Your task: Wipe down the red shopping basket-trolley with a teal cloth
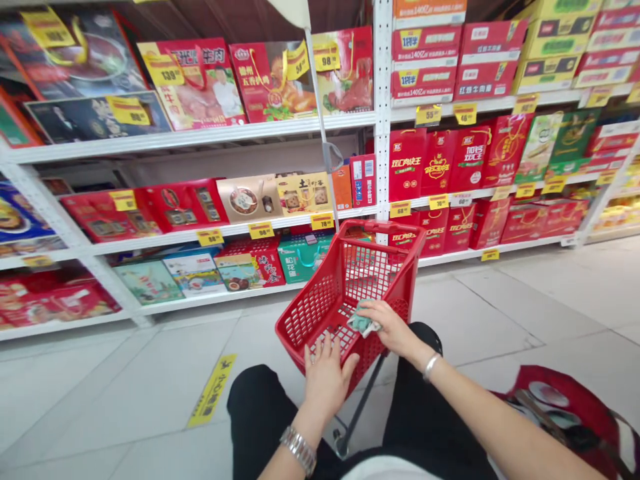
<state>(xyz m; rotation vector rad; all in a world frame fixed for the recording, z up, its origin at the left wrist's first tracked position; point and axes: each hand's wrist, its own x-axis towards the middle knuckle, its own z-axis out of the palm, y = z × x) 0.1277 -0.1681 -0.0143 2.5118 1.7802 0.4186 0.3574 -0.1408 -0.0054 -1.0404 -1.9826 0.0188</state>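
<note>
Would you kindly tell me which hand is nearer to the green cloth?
Right: the right hand holds the green cloth at the red basket; the left hand is apart from it, at the basket's near rim.

A shop: beyond the left grip (325, 383), white shelves (200, 139) hold boxed foods (195, 87) with yellow price tags (261, 231); under that grip stands a red shopping basket (404, 287).
</note>
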